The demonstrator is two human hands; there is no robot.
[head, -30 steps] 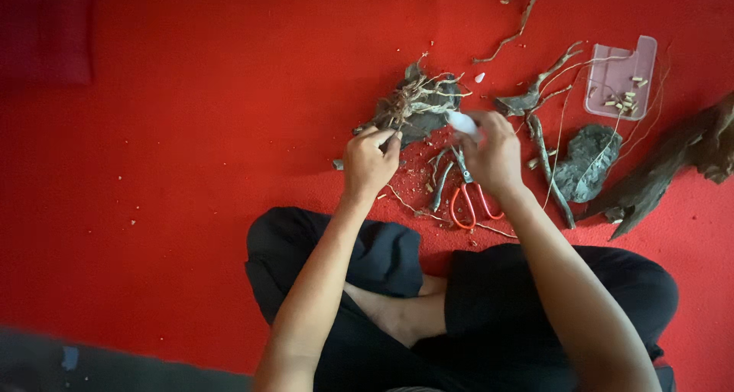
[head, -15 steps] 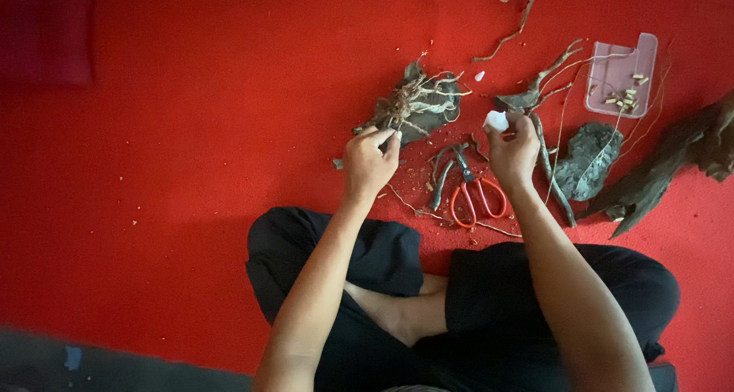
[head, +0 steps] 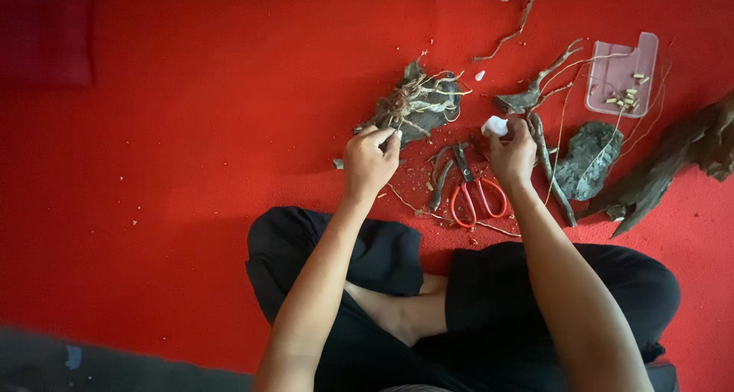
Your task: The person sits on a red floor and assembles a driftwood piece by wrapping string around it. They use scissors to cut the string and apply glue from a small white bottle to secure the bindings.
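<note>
My left hand [head: 369, 159] grips the near end of a dark piece of driftwood with pale roots [head: 419, 104], which lies on the red carpet [head: 191, 132]. My right hand [head: 511, 151] is closed around a small white object [head: 495, 125] held at its fingertips, to the right of the root piece. Red-handled scissors [head: 475, 193] lie on the carpet just below my right hand, between my two wrists.
A clear plastic tray [head: 621, 72] with several small pale bits sits at the upper right. A grey stone [head: 587, 159], a long dark wood piece [head: 669, 170], thin branches [head: 535, 94] and a twig [head: 514, 17] lie around. My crossed legs [head: 459, 300] are below.
My right hand has drawn away from the root piece to the right with the white object, uncovering the scissors. My left hand has stayed on the driftwood.
</note>
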